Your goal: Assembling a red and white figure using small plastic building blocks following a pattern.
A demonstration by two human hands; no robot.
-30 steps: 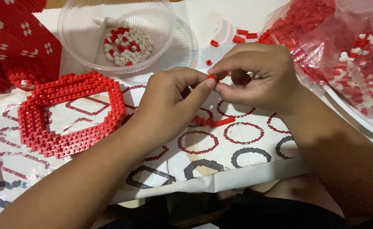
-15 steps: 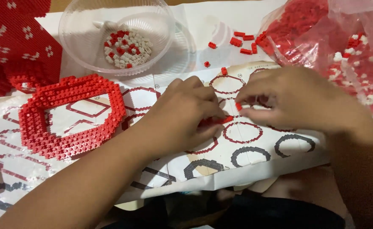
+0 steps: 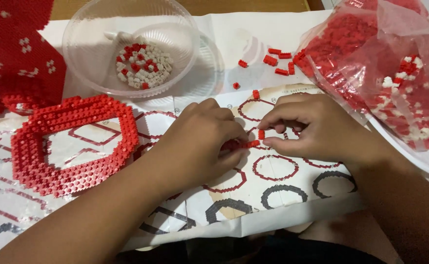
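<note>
A short strip of red bricks (image 3: 246, 144) lies on the instruction sheet (image 3: 273, 195), near the middle of the surface, its left end hidden under the left hand (image 3: 199, 142), whose fingers curl closed over it. The right hand (image 3: 312, 128) pinches 1 small red brick (image 3: 261, 134) between thumb and forefinger just above the strip. A red brick ring (image 3: 73, 144) lies toward the left edge; the clear bowl (image 3: 129, 46) of bricks sits at the far edge.

Bare sheet (image 3: 282, 195) lies open near the hands; bowl (image 3: 126, 44), ring (image 3: 73, 146), bag (image 3: 385, 73) probably crowd beyond.
</note>
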